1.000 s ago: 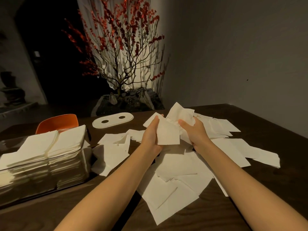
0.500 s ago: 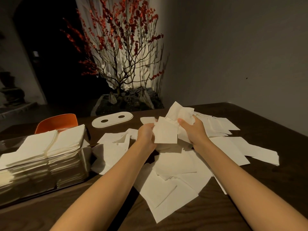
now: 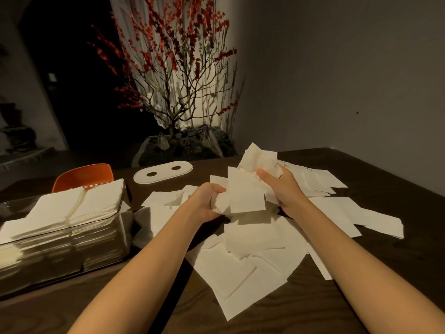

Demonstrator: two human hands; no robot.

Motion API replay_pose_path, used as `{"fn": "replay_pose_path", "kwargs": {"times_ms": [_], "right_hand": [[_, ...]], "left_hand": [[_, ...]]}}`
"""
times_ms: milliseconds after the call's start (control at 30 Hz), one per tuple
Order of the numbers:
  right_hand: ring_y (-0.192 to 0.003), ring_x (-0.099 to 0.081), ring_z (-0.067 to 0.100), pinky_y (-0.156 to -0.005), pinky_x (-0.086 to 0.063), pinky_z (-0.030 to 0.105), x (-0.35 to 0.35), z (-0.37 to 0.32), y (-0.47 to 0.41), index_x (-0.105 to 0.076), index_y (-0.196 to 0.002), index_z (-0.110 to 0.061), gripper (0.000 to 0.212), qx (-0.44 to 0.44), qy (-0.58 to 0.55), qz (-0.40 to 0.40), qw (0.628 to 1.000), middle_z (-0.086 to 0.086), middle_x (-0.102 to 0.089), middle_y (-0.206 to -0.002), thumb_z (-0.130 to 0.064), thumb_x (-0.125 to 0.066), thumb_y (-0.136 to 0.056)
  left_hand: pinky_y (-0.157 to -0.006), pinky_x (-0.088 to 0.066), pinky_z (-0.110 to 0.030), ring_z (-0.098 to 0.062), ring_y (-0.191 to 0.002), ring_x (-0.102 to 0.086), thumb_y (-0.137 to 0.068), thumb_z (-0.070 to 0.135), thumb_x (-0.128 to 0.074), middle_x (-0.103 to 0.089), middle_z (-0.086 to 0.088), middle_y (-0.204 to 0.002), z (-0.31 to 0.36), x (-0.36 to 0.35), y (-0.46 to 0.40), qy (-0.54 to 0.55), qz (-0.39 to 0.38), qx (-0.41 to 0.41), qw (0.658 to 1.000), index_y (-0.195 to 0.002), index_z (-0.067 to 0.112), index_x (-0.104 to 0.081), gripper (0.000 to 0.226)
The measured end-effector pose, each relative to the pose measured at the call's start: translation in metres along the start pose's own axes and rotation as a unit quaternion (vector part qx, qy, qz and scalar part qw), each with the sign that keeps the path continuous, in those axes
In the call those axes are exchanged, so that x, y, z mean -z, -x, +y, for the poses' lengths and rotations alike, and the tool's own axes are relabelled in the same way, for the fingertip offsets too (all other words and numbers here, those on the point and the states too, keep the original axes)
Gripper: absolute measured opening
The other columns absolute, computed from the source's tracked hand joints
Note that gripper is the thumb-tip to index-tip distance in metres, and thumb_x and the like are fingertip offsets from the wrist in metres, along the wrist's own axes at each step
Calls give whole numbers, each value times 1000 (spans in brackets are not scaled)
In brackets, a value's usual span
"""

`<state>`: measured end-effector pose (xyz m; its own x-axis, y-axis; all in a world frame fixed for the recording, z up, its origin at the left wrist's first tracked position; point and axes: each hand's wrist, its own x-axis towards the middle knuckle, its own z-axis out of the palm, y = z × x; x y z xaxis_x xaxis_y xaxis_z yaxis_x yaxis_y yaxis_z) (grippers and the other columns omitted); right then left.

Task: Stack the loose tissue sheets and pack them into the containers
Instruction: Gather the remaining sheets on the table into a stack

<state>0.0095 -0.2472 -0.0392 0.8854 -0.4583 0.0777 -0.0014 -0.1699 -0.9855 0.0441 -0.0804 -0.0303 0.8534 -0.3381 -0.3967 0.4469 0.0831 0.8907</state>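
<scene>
A: State the condition of the sheets [image 3: 250, 256].

B: White, thin, roughly square. Most lie flat and overlapping in a loose pile on the table [image 3: 375, 295], below and to the near side of both hands, spreading out past the right hand. Edges are not aligned. Several sheets show fold creases.

A: And the bundle [image 3: 245, 194]?

B: A small bunch of sheets is held between the two hands, above the pile. Its front sheet hangs flat and faces the camera. The upper part, at the right hand, is crumpled and sticks up. The lower left corner, at the left hand, is bunched.

A: Left hand [image 3: 204, 203] pose?

B: Forearm extends forward from the lower left. Fingers are curled round the left edge of the bundle and grip it. Back of the hand faces left and upward.

A: Right hand [image 3: 284, 186] pose?

B: Forearm extends forward from the lower right. The thumb presses on the front of the bundle, the fingers wrap behind it. It grips the upper right part.

A: Where is the container [image 3: 65, 256]?

B: Well to the left of the left hand. It is clear, and filled with stacked sheets; the stack [image 3: 79, 203] rises above its rim.

A: Anything beyond the hands?

B: A white lid [image 3: 163, 173] with two oval holes lies flat on the table, beyond the left hand.
</scene>
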Motion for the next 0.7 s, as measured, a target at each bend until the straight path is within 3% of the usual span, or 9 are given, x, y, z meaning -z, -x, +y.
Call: {"fn": "replay_pose_path", "kwargs": {"times_ms": [67,100,233,333,433,600,700], "right_hand": [[-119,-51,24,-102,-43,52,-2,1,0,-42,-138,-28,58,-12,-6,-9,1000,2,-52,-135,-46,-63,-86],[-119,-51,24,-102,-43,52,-2,2,0,-42,-138,-28,59,-17,-11,-9,1000,1,-53,-134,-47,-63,-86],[-118,-50,23,-103,-42,49,3,1,-2,-41,-138,-29,57,-34,-56,-1,998,-1,-52,-132,-44,-63,-88],[-117,-51,24,-101,-44,48,7,3,-3,-44,-136,-28,56,-40,-85,3,996,1,-54,-131,-43,-64,-87],[-113,-51,23,-93,-46,44,6,5,-2,-43,-136,-28,53,-47,-73,7,996,0,-55,-128,-43,-63,-88],[-103,-50,20,-79,-46,40,-5,7,2,-40,-137,-30,54,-50,-9,4,999,-4,-50,-117,-46,-60,-89],[-100,-48,17,-80,-45,37,-8,8,3,-39,-137,-29,55,-32,8,19,999,0,-51,-124,-45,-61,-89]], "left_hand": [[-61,-58,-30,-27,-107,-60,-97,6,-42,-53,-14,-136,-1,1,0,29,-31,28,999,-125,6,-47,28],[-57,-57,-30,-24,-101,-61,-98,6,-41,-56,-13,-132,0,2,-1,38,-36,35,998,-126,8,-47,29],[-76,-52,-35,-28,-102,-55,-92,1,-49,-48,-10,-133,3,0,3,60,-10,32,998,-123,11,-48,33],[-94,-42,-41,-31,-124,-42,-89,0,-54,-38,-9,-138,4,4,1,46,21,14,999,-132,14,-42,47],[-99,-40,-49,-32,-116,-50,-93,9,-53,-52,-13,-129,3,4,1,58,-13,17,998,-130,16,-41,39],[-75,-50,-44,-27,-92,-63,-98,28,-47,-67,-12,-99,-2,-11,6,52,-93,30,994,-111,20,-55,17],[-58,-57,-33,-24,-79,-69,-98,52,-39,-73,-9,-81,-1,-19,6,62,-96,34,993,-105,23,-56,34]]}}
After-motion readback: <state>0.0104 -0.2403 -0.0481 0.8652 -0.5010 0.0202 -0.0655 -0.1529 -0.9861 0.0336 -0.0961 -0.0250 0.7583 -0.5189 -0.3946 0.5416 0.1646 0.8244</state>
